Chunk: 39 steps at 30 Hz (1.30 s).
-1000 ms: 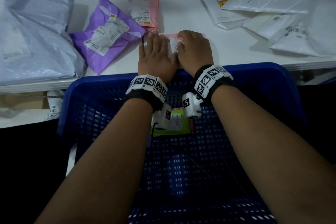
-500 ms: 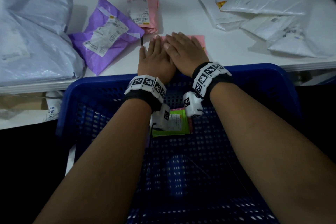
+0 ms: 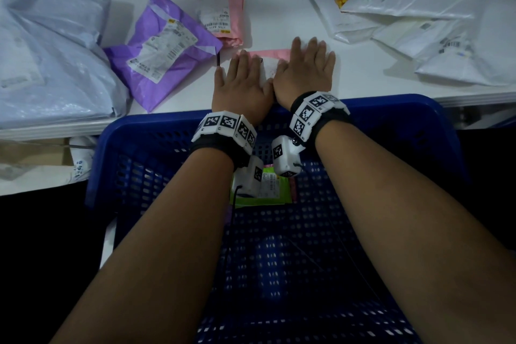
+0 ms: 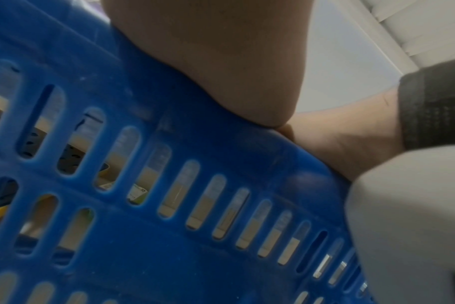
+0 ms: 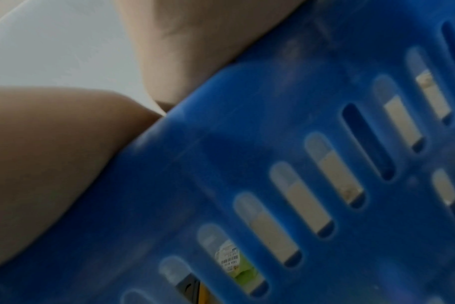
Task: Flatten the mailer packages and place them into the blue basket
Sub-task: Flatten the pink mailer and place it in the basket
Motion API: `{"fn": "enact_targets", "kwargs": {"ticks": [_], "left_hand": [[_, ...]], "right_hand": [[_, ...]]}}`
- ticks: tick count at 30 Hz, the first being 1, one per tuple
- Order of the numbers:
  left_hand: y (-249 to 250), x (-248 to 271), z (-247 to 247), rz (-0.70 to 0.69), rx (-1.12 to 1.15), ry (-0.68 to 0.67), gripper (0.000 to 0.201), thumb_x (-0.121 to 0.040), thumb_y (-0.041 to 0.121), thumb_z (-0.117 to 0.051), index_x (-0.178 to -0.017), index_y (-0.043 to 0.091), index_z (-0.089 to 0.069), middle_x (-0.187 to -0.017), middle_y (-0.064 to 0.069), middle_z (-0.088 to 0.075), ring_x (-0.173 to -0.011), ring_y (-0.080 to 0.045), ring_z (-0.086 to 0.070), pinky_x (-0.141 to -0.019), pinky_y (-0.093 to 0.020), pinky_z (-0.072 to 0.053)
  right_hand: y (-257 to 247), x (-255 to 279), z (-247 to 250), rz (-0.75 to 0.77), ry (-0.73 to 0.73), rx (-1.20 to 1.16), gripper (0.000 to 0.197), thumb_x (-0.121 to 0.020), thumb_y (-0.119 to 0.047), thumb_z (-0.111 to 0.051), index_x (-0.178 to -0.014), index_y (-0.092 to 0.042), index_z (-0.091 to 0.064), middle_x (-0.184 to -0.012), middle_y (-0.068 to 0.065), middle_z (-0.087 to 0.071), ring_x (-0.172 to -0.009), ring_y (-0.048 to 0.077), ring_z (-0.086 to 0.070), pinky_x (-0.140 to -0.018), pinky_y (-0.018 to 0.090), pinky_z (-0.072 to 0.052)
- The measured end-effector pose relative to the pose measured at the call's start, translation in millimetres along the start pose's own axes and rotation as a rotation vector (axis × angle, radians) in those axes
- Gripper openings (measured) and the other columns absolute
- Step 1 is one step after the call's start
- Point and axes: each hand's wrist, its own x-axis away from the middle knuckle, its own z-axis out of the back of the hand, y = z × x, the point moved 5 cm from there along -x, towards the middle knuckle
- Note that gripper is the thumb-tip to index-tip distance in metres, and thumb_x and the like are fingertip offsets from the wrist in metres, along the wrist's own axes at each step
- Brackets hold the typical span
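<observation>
A small pink mailer lies on the white table just beyond the blue basket. Both my hands lie flat on it, side by side with straight fingers: the left hand on its left part, the right hand on its right part. Most of the mailer is hidden under them. A green mailer lies on the basket floor under my wrists. Both wrist views show only the basket wall and the heels of my hands.
A purple mailer and a second pink mailer lie to the left beyond my hands. Large grey bags fill the far left. White mailers are heaped at the right. The table edge meets the basket rim.
My right hand uncurled from a loose fist, lay flat partly over the left hand, then slid right across the pink mailer. The left hand stayed pressed flat.
</observation>
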Motion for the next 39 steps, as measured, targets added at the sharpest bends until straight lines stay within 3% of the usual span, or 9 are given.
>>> {"fn": "enact_targets", "kwargs": {"ticks": [9, 13, 17, 26, 31, 34, 39], "left_hand": [[-1, -3, -3, -0.002, 0.005, 0.015, 0.068, -0.099, 0.051, -0.016, -0.159, 0.019, -0.013, -0.167, -0.007, -0.008, -0.154, -0.022, -0.004, -0.123, -0.051, -0.005], [-1, -2, -2, -0.003, 0.004, 0.009, 0.068, -0.099, 0.051, -0.015, -0.159, 0.019, -0.011, -0.167, -0.007, -0.006, -0.154, -0.021, -0.002, -0.123, -0.051, -0.004], [-1, -1, -3, 0.003, 0.015, 0.012, 0.067, -0.100, 0.050, -0.012, -0.159, 0.019, -0.011, -0.167, -0.006, -0.006, -0.154, -0.021, -0.002, -0.123, -0.050, -0.003], [-1, -3, -2, 0.001, -0.004, 0.020, 0.068, -0.099, 0.052, -0.016, -0.159, 0.019, -0.012, -0.167, -0.007, -0.007, -0.154, -0.022, -0.004, -0.123, -0.051, -0.005], [-1, -1, -2, 0.005, 0.011, 0.028, 0.067, -0.099, 0.050, -0.013, -0.159, 0.019, -0.013, -0.167, -0.007, -0.008, -0.154, -0.022, -0.005, -0.123, -0.050, -0.005], [-1, -1, -2, 0.015, 0.026, 0.034, 0.065, -0.100, 0.049, -0.012, -0.159, 0.020, -0.013, -0.167, -0.006, -0.009, -0.154, -0.021, -0.005, -0.123, -0.050, -0.004], [-2, -3, -4, 0.005, -0.006, 0.024, 0.068, -0.098, 0.050, -0.013, -0.159, 0.020, -0.012, -0.167, -0.006, -0.007, -0.154, -0.022, -0.004, -0.124, -0.050, -0.005]], "right_hand": [[6, 2, 10, -0.075, 0.062, -0.048, 0.074, -0.093, -0.021, -0.046, -0.158, -0.014, -0.011, -0.164, 0.018, -0.011, -0.153, 0.033, -0.004, -0.124, 0.046, -0.001], [3, 2, 11, -0.037, 0.089, -0.093, 0.067, -0.099, -0.036, -0.038, -0.158, -0.014, -0.015, -0.164, 0.019, -0.014, -0.152, 0.034, -0.007, -0.124, 0.048, -0.004], [-3, 1, 9, 0.064, 0.056, -0.097, 0.073, -0.097, -0.056, -0.034, -0.157, -0.018, -0.017, -0.165, 0.017, -0.011, -0.153, 0.033, -0.005, -0.123, 0.051, -0.001], [2, 1, 11, -0.008, 0.094, -0.072, 0.057, -0.099, -0.033, -0.040, -0.152, -0.015, -0.029, -0.160, 0.017, -0.025, -0.150, 0.034, -0.017, -0.122, 0.052, -0.010], [-5, 4, 13, 0.109, 0.113, -0.098, 0.058, -0.103, -0.045, -0.030, -0.155, -0.019, -0.027, -0.163, 0.015, -0.020, -0.152, 0.031, -0.012, -0.123, 0.052, -0.008], [-8, 3, 11, 0.174, 0.065, -0.095, 0.063, -0.100, -0.053, -0.032, -0.155, -0.022, -0.025, -0.164, 0.013, -0.016, -0.153, 0.031, -0.009, -0.122, 0.053, -0.005], [-6, 0, 7, 0.128, 0.038, -0.063, 0.056, -0.101, -0.038, -0.033, -0.154, -0.021, -0.027, -0.163, 0.013, -0.020, -0.152, 0.030, -0.011, -0.122, 0.055, -0.008]]}}
